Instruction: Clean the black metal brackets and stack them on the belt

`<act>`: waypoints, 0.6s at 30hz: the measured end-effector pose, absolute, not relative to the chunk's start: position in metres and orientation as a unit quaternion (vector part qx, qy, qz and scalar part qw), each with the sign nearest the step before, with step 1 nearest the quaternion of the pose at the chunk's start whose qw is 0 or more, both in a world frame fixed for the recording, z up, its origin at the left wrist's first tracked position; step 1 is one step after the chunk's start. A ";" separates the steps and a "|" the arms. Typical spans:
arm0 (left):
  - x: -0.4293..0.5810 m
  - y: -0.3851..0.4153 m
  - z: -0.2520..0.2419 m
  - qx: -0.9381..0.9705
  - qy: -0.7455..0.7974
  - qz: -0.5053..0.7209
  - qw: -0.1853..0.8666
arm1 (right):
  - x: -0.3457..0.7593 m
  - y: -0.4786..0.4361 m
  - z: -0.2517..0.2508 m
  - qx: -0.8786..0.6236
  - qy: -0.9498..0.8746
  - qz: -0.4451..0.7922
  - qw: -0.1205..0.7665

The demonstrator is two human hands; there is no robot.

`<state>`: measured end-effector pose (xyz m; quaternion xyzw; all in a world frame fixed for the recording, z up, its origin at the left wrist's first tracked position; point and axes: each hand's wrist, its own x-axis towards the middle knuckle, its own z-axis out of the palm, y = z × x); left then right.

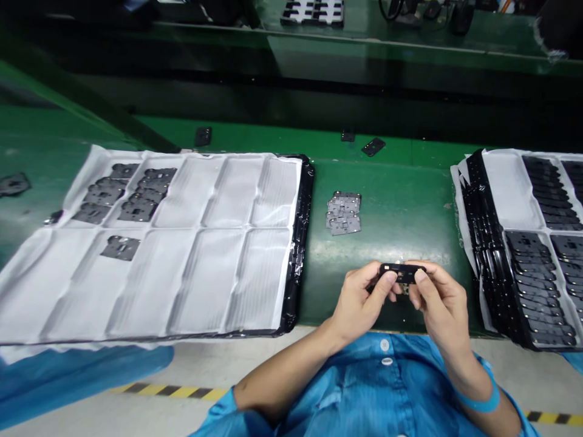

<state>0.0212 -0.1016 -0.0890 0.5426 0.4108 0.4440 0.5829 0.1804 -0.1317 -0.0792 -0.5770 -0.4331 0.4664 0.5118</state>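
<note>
A small black plate-like part (402, 272) is held between both hands near the front edge of the green table. My left hand (364, 297) pinches its left end, thumb on the near face. The right end is gripped by my right hand (439, 300), thumb also on the near face; a blue band circles that wrist. Small metallic bits show beneath the part, partly hidden by fingers. Beyond my hands, a small overlapping group of similar dark parts (344, 213) lies on the green table (392, 237).
At left, a tray lined with white sheet (186, 279) holds several dark parts (122, 247). Stacked black trays (498, 255) at right hold rows of parts (540, 285). Loose parts (373, 146) lie along the back strip. A green beam (91, 97) slants at upper left.
</note>
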 end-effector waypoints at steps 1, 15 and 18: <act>0.022 -0.102 -0.089 0.549 0.409 0.446 0.577 | 0.181 -0.132 -0.080 -0.571 -0.430 0.467 0.520; 0.025 -0.102 -0.086 0.587 0.401 0.434 0.554 | 0.184 -0.128 -0.086 -0.590 -0.430 0.417 0.541; 0.026 -0.100 -0.086 0.584 0.402 0.432 0.558 | 0.185 -0.129 -0.085 -0.590 -0.432 0.415 0.541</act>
